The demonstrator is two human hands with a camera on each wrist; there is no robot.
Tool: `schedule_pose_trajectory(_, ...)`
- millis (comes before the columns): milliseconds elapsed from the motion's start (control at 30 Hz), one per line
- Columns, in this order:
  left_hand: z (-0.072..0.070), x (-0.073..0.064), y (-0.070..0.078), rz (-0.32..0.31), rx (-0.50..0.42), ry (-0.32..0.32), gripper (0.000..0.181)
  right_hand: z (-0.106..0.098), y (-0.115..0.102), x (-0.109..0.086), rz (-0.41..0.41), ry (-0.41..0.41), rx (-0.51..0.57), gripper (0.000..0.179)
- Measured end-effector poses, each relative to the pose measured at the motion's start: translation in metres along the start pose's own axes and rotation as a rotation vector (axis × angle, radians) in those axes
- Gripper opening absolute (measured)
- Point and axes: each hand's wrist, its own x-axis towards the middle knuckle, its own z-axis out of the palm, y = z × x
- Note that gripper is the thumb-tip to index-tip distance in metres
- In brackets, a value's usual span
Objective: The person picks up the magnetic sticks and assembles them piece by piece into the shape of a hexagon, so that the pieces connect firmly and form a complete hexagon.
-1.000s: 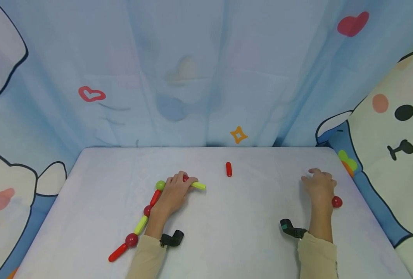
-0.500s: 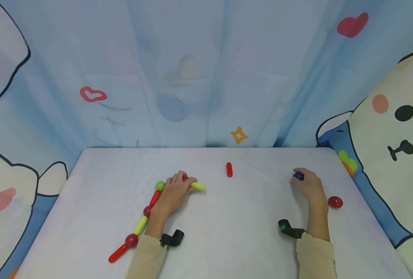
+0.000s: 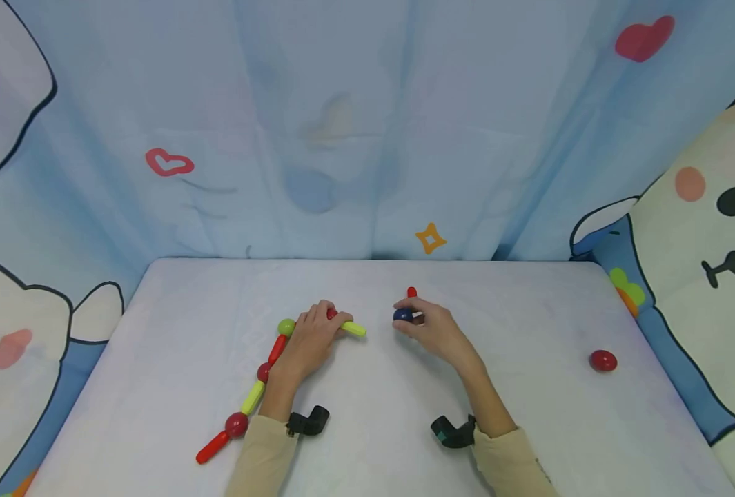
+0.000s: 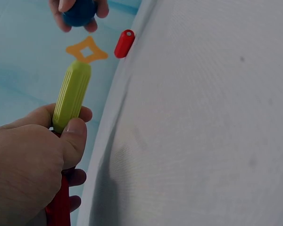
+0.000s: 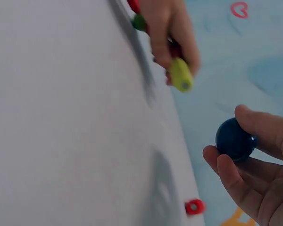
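My left hand grips a string of beads near its far end, thumb and finger on a long ribbed yellow-green bead that points right. Behind the hand the string runs down-left across the table: a round green bead, a long red bead, round red beads and another yellow-green one, ending in a long red bead. The part under my palm is hidden. My right hand pinches a round dark blue bead between thumb and fingers, a short gap right of the yellow-green tip.
A loose long red bead lies just beyond my right hand, partly covered by it in the head view. Far right on the white table sits a round red bead. A blue patterned curtain hangs behind the table's back edge.
My right hand has come from the table's right side to the middle, carrying the blue bead leftward. The left hand and the bead string stay about where they were.
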Motion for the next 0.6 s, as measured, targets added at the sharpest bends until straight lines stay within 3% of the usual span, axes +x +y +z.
schedule_pose_trajectory(200,-0.002,0.0,0.0,-0.004,0.033,0.001,0.03,0.031,-0.013,0.001,-0.016,-0.059,-0.04,0.034)
schedule_pose_trajectory(600,-0.002,0.0,-0.003,-0.028,0.004,-0.019,0.034,0.053,-0.021,0.002,-0.004,-0.045,-0.005,0.033)
